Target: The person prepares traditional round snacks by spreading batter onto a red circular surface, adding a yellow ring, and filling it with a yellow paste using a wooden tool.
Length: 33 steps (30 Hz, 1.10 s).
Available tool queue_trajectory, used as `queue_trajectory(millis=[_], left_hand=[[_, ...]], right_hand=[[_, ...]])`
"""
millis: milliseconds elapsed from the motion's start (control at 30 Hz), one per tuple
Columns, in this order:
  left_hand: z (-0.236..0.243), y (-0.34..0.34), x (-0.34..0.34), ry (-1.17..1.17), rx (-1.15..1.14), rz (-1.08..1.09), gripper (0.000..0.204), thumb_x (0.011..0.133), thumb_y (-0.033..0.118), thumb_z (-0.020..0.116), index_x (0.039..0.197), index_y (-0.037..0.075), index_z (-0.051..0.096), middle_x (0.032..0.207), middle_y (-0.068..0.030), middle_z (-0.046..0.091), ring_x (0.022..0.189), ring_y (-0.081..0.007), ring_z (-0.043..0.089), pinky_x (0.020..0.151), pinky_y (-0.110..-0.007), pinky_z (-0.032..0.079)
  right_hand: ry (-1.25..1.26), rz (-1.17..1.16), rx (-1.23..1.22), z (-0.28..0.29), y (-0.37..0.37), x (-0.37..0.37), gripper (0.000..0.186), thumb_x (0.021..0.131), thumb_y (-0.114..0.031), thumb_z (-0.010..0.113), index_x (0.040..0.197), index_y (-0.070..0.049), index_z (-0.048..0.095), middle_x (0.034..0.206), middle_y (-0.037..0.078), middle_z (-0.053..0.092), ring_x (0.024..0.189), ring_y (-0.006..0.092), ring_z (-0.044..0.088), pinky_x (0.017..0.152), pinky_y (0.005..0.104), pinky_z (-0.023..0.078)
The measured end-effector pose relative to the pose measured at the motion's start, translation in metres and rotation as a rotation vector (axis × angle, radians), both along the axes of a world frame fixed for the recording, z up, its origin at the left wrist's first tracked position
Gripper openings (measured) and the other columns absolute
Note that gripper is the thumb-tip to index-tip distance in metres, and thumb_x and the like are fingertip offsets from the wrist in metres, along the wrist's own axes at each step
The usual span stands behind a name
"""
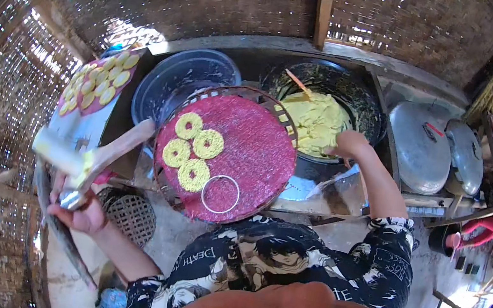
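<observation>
My right hand [354, 145] is curled into the right edge of a mound of yellow dough [314, 116], its fingertips partly hidden. The dough lies in a dark basin [372, 100] with smeared walls, an orange-handled tool [296, 81] stuck in it. At the left, my left hand [85, 215] is closed around a shiny metal tube [70, 198] with yellow dough near its top. A blurred whitish cylinder [58, 151] and a wooden arm [126, 142] are just above. Between my hands, a round tray lined in magenta [244, 128] carries several yellow dough rings [193, 174] and a thin white hoop [220, 194].
A blue-black tub [185, 70] stands behind the tray. More yellow rounds [103, 81] lie on a board at far left. Metal lidded pots [418, 146] are on the right. Below the left side sits a woven basket [130, 216]. Another person's pink sleeve [485, 227] shows at far right.
</observation>
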<state>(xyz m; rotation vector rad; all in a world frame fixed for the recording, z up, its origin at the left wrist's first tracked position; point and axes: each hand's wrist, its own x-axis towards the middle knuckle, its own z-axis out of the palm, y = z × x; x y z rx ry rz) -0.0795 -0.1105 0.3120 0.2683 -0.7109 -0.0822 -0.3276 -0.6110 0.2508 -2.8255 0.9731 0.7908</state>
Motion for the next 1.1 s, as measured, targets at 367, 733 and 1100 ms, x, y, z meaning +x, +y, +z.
queue_trajectory(millis=[367,733,1100], left_hand=[[0.014,0.04,-0.029,0.06,0.024,0.117,0.019,0.074,0.022,0.065,0.082,0.007,0.057,0.11,-0.0123,0.05,0.104,-0.0246,0.047,0.093,-0.042,0.036],[0.008,0.079,-0.047,0.141,0.051,0.501,0.026,0.077,0.026,0.059,0.092,0.005,0.058,0.117,-0.0198,0.047,0.109,-0.0286,0.045,0.092,-0.042,0.037],[0.024,0.058,-0.038,0.022,0.096,0.249,0.02,0.076,0.019,0.061,0.087,0.005,0.053,0.095,-0.0106,0.046,0.097,-0.0272,0.044,0.091,-0.044,0.033]], right_hand=[[-0.001,0.225,-0.39,-0.074,-0.093,-0.021,0.022,0.068,-0.024,0.061,0.08,-0.007,0.065,0.081,0.011,0.064,0.073,0.021,0.063,0.059,0.0334,0.05],[-0.124,-0.027,-0.201,-0.06,-0.06,-0.024,0.023,0.072,-0.025,0.055,0.075,-0.005,0.065,0.078,0.013,0.063,0.075,0.0273,0.062,0.064,0.0377,0.049],[-0.322,-0.231,0.077,-0.015,-0.036,-0.04,0.055,0.068,-0.057,0.056,0.076,-0.004,0.065,0.078,0.016,0.062,0.073,0.0313,0.06,0.065,0.0389,0.047]])
